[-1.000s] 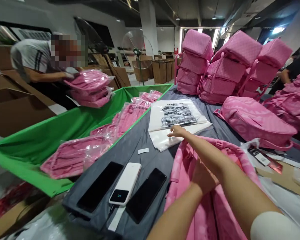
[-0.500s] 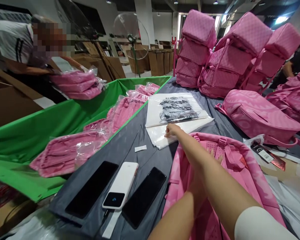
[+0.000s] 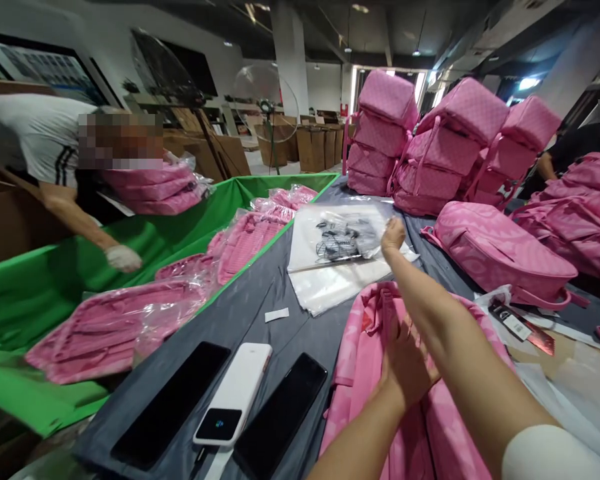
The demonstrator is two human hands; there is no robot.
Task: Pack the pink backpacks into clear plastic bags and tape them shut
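- In the head view, your right hand (image 3: pixel 394 235) is now at the far right edge of the top bag (image 3: pixel 305 233); half a second ago it was at the near edge of the bags, toward their left.
- Its fingers are curled together, and they seem to pinch that edge.
- The top bag is wrinkled and partly drawn up, its black print (image 3: pixel 337 241) bunched; earlier it lay flat, with the print spread wide.
- The white bags under it lie where they were, on the grey table (image 3: pixel 250 300), just beyond your backpack (image 3: pixel 350 347).
- Your left hand (image 3: pixel 407 363) rests on the backpack's straps and back panel, as before. Your right forearm crosses near its fingers, so you cannot tell whether they grip or just press.
- The backpack lies in front of you, straps up, in much the same place.
- Across the green bin (image 3: pixel 30 280), the co-worker's gloved hand (image 3: pixel 123 258) now reaches down inside it; earlier that person's arms were at the stack of wrapped packs (image 3: pixel 153 190).
- The label (image 3: pixel 277 315), power bank (image 3: pixel 233 393) and two phones (image 3: pixel 280 417) keep their places on the table.
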